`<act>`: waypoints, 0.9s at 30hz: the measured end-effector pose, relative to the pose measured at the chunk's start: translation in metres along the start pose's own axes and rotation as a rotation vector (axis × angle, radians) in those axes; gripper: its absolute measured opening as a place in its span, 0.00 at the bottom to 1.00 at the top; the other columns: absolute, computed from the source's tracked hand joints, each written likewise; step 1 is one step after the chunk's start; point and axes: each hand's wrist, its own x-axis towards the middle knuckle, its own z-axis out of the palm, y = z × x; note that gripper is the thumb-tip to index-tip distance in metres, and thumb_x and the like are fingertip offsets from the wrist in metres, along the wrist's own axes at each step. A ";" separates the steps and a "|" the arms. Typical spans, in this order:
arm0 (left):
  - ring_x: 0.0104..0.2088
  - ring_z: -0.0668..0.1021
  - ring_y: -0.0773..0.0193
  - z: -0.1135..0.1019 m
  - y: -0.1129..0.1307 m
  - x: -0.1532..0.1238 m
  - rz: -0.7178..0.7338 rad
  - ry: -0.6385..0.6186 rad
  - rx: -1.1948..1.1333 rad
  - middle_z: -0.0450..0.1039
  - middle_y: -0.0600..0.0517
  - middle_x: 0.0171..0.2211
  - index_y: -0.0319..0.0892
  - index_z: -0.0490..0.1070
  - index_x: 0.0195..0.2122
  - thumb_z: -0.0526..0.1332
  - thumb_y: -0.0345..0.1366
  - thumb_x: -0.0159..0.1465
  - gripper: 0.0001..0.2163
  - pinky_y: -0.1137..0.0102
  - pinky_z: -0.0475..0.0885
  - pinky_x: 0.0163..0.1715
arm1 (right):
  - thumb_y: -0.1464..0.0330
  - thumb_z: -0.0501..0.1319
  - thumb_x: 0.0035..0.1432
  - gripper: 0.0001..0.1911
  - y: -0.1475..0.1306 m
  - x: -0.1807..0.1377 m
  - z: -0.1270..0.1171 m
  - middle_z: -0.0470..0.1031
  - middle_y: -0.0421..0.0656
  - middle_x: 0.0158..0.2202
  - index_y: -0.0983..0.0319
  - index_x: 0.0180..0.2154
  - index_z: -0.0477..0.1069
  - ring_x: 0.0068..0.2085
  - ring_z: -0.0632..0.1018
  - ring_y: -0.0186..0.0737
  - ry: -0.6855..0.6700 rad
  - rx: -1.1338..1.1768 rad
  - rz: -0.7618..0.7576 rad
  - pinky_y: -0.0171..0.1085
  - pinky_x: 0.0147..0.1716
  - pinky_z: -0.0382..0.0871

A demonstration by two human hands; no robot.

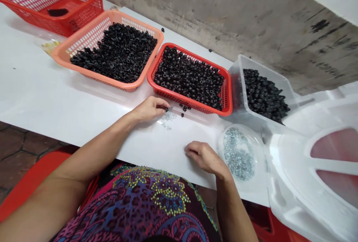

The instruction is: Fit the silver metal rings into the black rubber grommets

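Observation:
My left hand (149,109) is over the white table, thumb and fingers pinched on a small black plastic piece (166,110). Just beyond those fingertips lies a little scatter of tiny shiny clear or silvery pieces (169,116). A few loose black pieces (184,108) sit near it, by the red basket. My right hand (205,156) is low over the table with its fingers curled together; what they hold, if anything, is hidden. Beside it stands a round clear dish (258,141) with many tiny shiny pieces (239,156).
A red basket (190,103) and an orange basket (109,81) hold black pieces, as does a clear bin (237,81). Another red basket (65,20) stands far left. A white plastic chair (291,175) is at the right. Behind the table (36,85) rises a grey wall (195,14).

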 end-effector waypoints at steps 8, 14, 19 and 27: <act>0.31 0.74 0.68 0.002 0.004 0.000 -0.068 0.015 -0.051 0.77 0.50 0.33 0.35 0.78 0.40 0.60 0.24 0.54 0.13 0.70 0.69 0.35 | 0.77 0.55 0.52 0.09 -0.003 0.074 -0.022 0.72 0.39 0.25 0.62 0.28 0.73 0.27 0.69 0.34 -0.191 0.055 0.020 0.35 0.30 0.60; 0.30 0.73 0.69 0.003 0.003 0.001 -0.066 -0.004 -0.121 0.76 0.52 0.31 0.35 0.78 0.38 0.60 0.23 0.54 0.12 0.71 0.67 0.33 | 0.69 0.60 0.52 0.03 0.007 0.101 -0.032 0.72 0.39 0.24 0.62 0.29 0.71 0.26 0.68 0.33 0.036 0.524 0.052 0.35 0.27 0.61; 0.28 0.73 0.70 0.003 0.002 0.000 -0.054 -0.043 -0.216 0.76 0.53 0.29 0.37 0.79 0.37 0.62 0.24 0.53 0.11 0.72 0.66 0.31 | 0.64 0.65 0.48 0.09 0.020 0.097 -0.023 0.75 0.40 0.22 0.62 0.30 0.71 0.22 0.70 0.33 0.311 0.772 0.196 0.34 0.23 0.61; 0.27 0.74 0.70 0.013 0.000 -0.002 -0.080 -0.050 -0.453 0.76 0.53 0.28 0.36 0.78 0.37 0.66 0.25 0.51 0.11 0.71 0.69 0.30 | 0.65 0.65 0.48 0.07 -0.001 0.095 -0.006 0.73 0.38 0.23 0.62 0.31 0.74 0.24 0.71 0.33 0.511 0.734 0.090 0.34 0.25 0.64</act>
